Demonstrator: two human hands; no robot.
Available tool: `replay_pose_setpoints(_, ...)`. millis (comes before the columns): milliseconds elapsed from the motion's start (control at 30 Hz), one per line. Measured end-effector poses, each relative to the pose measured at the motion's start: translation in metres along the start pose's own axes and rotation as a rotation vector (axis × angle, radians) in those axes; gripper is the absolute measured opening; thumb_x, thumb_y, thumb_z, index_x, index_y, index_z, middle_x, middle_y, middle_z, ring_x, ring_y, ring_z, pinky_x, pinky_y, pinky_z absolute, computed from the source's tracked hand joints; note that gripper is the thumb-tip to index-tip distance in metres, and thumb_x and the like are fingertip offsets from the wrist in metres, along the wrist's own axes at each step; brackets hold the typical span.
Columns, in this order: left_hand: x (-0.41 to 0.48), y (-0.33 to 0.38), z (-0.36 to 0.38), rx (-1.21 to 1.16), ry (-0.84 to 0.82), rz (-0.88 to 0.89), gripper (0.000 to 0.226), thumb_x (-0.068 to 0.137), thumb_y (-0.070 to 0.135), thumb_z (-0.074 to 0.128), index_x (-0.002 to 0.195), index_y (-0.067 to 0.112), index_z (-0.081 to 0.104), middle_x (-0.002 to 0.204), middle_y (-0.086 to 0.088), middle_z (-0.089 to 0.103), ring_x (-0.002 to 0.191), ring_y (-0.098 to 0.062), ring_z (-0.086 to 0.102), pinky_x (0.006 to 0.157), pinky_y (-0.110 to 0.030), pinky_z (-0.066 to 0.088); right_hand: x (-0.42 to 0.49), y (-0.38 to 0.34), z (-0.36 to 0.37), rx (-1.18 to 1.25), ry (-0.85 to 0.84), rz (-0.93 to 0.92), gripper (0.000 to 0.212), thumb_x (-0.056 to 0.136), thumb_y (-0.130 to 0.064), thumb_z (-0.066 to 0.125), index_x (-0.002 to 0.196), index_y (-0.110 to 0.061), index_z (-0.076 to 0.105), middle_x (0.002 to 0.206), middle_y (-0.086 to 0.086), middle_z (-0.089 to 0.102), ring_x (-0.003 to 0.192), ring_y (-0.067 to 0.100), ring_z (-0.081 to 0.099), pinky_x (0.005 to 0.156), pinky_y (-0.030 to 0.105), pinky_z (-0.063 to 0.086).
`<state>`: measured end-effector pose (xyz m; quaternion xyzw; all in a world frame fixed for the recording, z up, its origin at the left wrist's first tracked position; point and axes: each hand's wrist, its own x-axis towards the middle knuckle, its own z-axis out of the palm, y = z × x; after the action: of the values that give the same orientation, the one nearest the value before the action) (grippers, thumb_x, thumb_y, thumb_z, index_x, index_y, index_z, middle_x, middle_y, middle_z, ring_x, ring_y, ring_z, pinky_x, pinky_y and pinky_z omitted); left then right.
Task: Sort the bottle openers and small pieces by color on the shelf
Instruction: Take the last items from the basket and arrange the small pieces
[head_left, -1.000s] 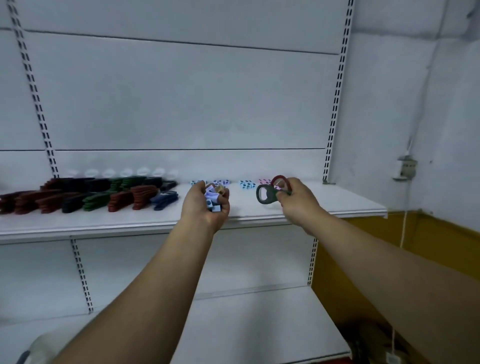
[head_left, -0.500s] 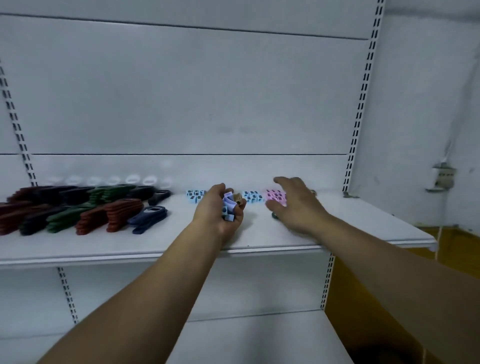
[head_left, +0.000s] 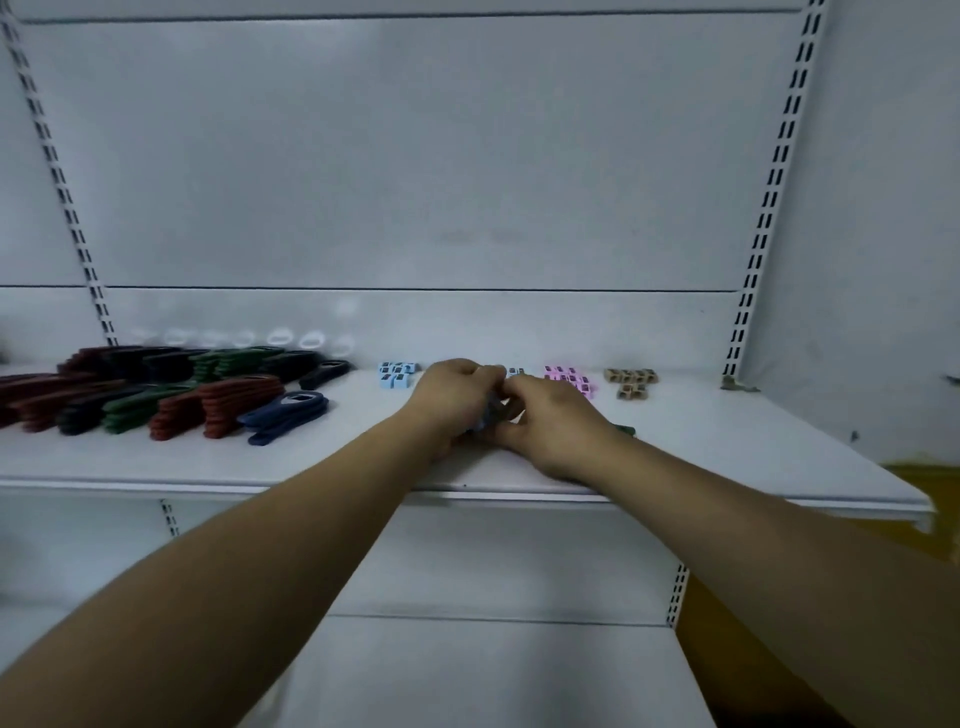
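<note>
Item: two hands meeting at mid-shelf. A second ago your right hand (head_left: 550, 426) held a green and a red bottle opener clear of the shelf (head_left: 727, 441); now it rests low on the board with its fingers curled over your left hand (head_left: 449, 400), and a sliver of green opener (head_left: 626, 430) shows just behind the right wrist, lying on the shelf. The red one is out of sight, so you cannot tell where it went. Judged from this, the openers have been put down unsorted and you are now picking from the handful of small pieces (head_left: 491, 413) that the left hand is closed around; whether the right fingertips already pinch one is hidden. Left of the grip: bottle openers (head_left: 218, 400) in overlapping rows by colour, dark red, black, green and navy, flat elongated bodies with a matte, rubbery look and an oval cut-out at one end. Just beyond the left knuckles: light blue pieces (head_left: 396, 375), small boxy blocks with dark printed faces. Beyond the right hand: pink pieces (head_left: 569, 378) of the same form, then tan pieces (head_left: 631, 382) further right, hollow-looking cubes. A single pale piece (head_left: 515, 371) peeps out above where the hands meet. Remaining by this reading: the handful, plus the stray green opener, which belongs well to the left.
</note>
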<state>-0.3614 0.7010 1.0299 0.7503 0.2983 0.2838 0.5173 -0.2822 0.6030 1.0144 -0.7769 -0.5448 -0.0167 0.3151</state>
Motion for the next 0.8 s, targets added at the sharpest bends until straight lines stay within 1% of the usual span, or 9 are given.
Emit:
replay_pose_setpoints(33, 0.0, -0.001, 0.0, 0.1, -0.004, 0.068, 0.027, 0.092, 0.028, 0.055, 0.07, 0.012, 0.06, 0.061, -0.002, 0.06, 0.056, -0.018, 0.053, 0.058, -0.028, 0.046, 0.0, 0.003, -0.002, -0.031, -0.014, -0.009, 0.028, 0.086, -0.031, 0.068, 0.112, -0.02, 0.061, 0.101, -0.005, 0.064, 0.094, 0.016, 0.059, 0.077, 0.026, 0.043)
replay_pose_setpoints(133, 0.001, -0.003, 0.0, 0.362, -0.04, 0.229, 0.025, 0.091, 0.027, 0.055, 0.071, 0.013, 0.06, 0.068, -0.001, 0.064, 0.068, -0.019, 0.058, 0.072, -0.036, 0.049, -0.001, 0.01, -0.006, -0.095, -0.058, 0.022, 0.029, 0.089, -0.032, 0.063, 0.113, -0.016, 0.063, 0.111, 0.0, 0.066, 0.103, 0.019, 0.059, 0.087, 0.029, 0.046)
replay_pose_setpoints(233, 0.003, -0.009, -0.004, 0.552, -0.036, 0.343, 0.024, 0.091, 0.027, 0.057, 0.081, 0.007, 0.064, 0.078, -0.009, 0.064, 0.08, -0.023, 0.058, 0.069, -0.033, 0.043, -0.001, 0.014, -0.008, -0.143, -0.063, 0.074, 0.031, 0.092, -0.032, 0.056, 0.12, -0.019, 0.061, 0.12, 0.0, 0.062, 0.109, 0.019, 0.056, 0.089, 0.027, 0.044)
replay_pose_setpoints(367, 0.007, -0.021, -0.011, 0.745, -0.126, 0.481, 0.02, 0.092, 0.029, 0.058, 0.099, 0.014, 0.069, 0.092, -0.006, 0.056, 0.091, -0.015, 0.049, 0.071, -0.026, 0.033, 0.001, 0.017, -0.008, -0.133, -0.075, 0.1, 0.04, 0.092, -0.026, 0.052, 0.131, -0.02, 0.054, 0.131, 0.003, 0.056, 0.117, 0.02, 0.052, 0.095, 0.027, 0.041)
replay_pose_setpoints(467, 0.006, -0.025, -0.012, 0.798, -0.152, 0.489, 0.023, 0.091, 0.032, 0.059, 0.109, 0.02, 0.066, 0.096, 0.001, 0.048, 0.097, -0.01, 0.044, 0.078, -0.022, 0.031, 0.002, 0.019, -0.012, -0.153, -0.069, 0.102, 0.042, 0.089, -0.027, 0.058, 0.13, -0.019, 0.056, 0.131, 0.004, 0.049, 0.118, 0.02, 0.049, 0.092, 0.024, 0.038)
replay_pose_setpoints(567, 0.003, -0.023, -0.011, 0.808, -0.185, 0.481, 0.031, 0.089, 0.029, 0.061, 0.119, 0.021, 0.062, 0.104, 0.004, 0.048, 0.102, -0.009, 0.047, 0.085, -0.02, 0.034, -0.001, 0.024, -0.019, -0.107, -0.001, 0.113, 0.033, 0.083, -0.034, 0.069, 0.112, -0.02, 0.064, 0.108, -0.001, 0.052, 0.1, 0.016, 0.052, 0.079, 0.023, 0.035)
replay_pose_setpoints(633, 0.0, -0.02, -0.009, 0.761, -0.209, 0.459, 0.032, 0.088, 0.028, 0.062, 0.12, 0.021, 0.061, 0.113, 0.002, 0.052, 0.106, -0.011, 0.052, 0.093, -0.022, 0.039, -0.003, 0.034, -0.028, -0.062, 0.096, 0.147, 0.028, 0.084, -0.034, 0.069, 0.107, -0.019, 0.064, 0.1, -0.004, 0.054, 0.093, 0.014, 0.051, 0.076, 0.024, 0.035)
replay_pose_setpoints(700, -0.002, -0.018, -0.003, 0.724, -0.238, 0.446, 0.033, 0.088, 0.028, 0.063, 0.12, 0.022, 0.06, 0.117, 0.003, 0.053, 0.106, -0.009, 0.054, 0.095, -0.021, 0.04, -0.004, 0.048, -0.039, -0.04, 0.165, 0.189, 0.028, 0.088, -0.029, 0.064, 0.113, -0.017, 0.062, 0.109, 0.0, 0.061, 0.098, 0.016, 0.053, 0.08, 0.024, 0.038)
replay_pose_setpoints(800, -0.001, -0.016, 0.005, 0.749, -0.23, 0.452, 0.036, 0.087, 0.033, 0.063, 0.122, 0.025, 0.059, 0.114, 0.009, 0.053, 0.099, -0.005, 0.048, 0.091, -0.018, 0.035, -0.008, 0.068, -0.053, -0.04, 0.162, 0.254, 0.04, 0.093, -0.021, 0.056, 0.133, -0.016, 0.053, 0.127, 0.004, 0.057, 0.114, 0.02, 0.051, 0.088, 0.022, 0.036)
